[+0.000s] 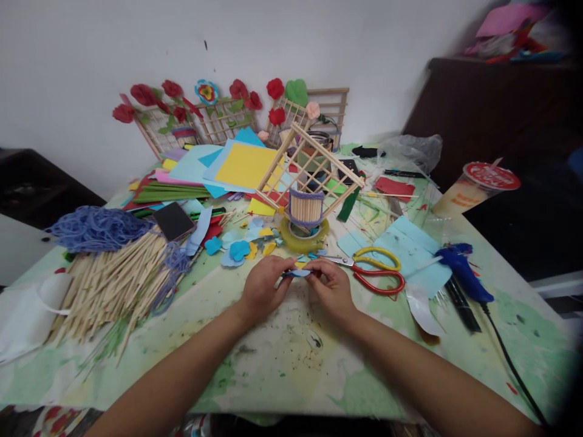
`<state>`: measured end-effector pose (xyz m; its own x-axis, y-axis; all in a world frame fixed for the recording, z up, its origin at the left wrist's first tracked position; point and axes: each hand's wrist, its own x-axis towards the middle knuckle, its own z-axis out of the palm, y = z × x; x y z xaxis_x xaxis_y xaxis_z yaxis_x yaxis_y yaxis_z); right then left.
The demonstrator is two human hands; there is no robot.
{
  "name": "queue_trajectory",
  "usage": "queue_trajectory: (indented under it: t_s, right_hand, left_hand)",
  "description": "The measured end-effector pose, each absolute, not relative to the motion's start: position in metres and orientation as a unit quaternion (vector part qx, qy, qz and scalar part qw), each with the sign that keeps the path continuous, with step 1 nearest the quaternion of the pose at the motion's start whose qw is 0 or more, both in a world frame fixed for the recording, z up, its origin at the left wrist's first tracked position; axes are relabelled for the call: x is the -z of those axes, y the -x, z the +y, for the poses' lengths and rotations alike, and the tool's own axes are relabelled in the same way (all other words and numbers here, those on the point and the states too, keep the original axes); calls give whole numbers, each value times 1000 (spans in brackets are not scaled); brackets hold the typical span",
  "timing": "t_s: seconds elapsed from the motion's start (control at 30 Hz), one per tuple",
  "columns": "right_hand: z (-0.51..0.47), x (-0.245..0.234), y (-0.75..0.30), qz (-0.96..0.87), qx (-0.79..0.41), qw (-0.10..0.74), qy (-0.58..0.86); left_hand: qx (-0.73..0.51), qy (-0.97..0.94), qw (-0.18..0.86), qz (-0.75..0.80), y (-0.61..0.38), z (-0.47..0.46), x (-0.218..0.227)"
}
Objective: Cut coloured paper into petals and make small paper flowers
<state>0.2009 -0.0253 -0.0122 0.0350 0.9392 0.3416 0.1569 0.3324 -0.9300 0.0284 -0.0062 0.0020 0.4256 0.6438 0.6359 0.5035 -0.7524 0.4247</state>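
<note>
Between my two hands is a small blue paper piece [298, 273], with a bit of yellow showing just above it. My left hand [268, 284] pinches its left side, and my right hand [331, 288] pinches the right side. Just behind them a wooden stick lattice [314, 170] with a small stick pot [306, 207] leans upright on a roll of yellowish tape [304, 238]. Cut blue paper flowers [239, 250] and yellow scraps lie to the left of my hands. Scissors [378, 270] with yellow and red handles rest close to my right hand.
Wooden sticks [113, 276] and purple yarn [98, 229] cover the left side. Coloured paper sheets [248, 165] are piled behind. On the right lie a blue glue gun [464, 273] with its cord and a lidded drink cup [476, 188]. Lattices with red paper flowers [143, 94] lean on the wall.
</note>
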Motion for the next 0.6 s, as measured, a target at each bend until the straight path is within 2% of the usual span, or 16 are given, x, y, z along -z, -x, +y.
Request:
queue_trajectory:
  t_s: [0.13,0.23,0.3,0.4,0.5,0.6]
  right_hand:
    - [-32,6,-205,-656,-215,598,407]
    - [-35,2,-206,-678,-174,605,379]
    - [-36,0,-205,-682,-167,604,377]
    - [-34,1,-203,-680,-190,588,394]
    - [-29,5,-202,-664,-266,554,426]
    - [-25,10,-203,-629,-353,517,460]
  left_hand:
    - [-435,-859,22,268,-22,-8,-5]
    - [-464,-848,9,256,-20,-10,-10]
    - [-465,-846,38,258,-20,-10,-13]
    - [-479,-793,172,335,-27,-10,-14]
    - [-492,-618,412,454,-38,-11,-10]
    - [-468,-455,596,468,-46,-13,-6]
